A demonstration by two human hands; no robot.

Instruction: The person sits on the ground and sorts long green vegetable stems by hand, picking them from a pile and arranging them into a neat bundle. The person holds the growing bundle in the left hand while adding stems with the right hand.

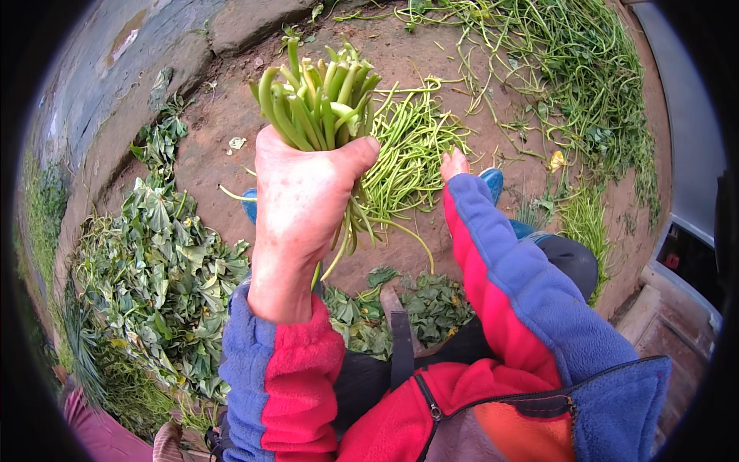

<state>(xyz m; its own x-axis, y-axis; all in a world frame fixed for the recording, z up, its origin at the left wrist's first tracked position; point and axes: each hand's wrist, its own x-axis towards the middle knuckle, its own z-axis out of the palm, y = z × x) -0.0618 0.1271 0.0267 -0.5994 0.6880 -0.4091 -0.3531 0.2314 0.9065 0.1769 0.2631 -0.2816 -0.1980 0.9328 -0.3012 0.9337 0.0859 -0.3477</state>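
Observation:
My left hand (312, 190) is raised near the camera, closed around a thick bunch of green stems (323, 98). Their thick ends stick up above the fist, and thinner stalks hang out below it. Farther off and lower, my right hand (455, 164) reaches to the right edge of a loose heap of thin green stems (410, 156) on the ground. Its fingertips touch or nearly touch the stems there; whether they pinch any cannot be made out. Part of the heap is hidden behind the raised fist and bunch.
A pile of torn green leaves (167, 265) lies at left, with more leaves (439, 306) between my legs. Long tangled vines (577, 75) cover the upper right. My blue shoes (492, 182) flank the stem heap. Another person's purple clothing (104, 424) shows at bottom left.

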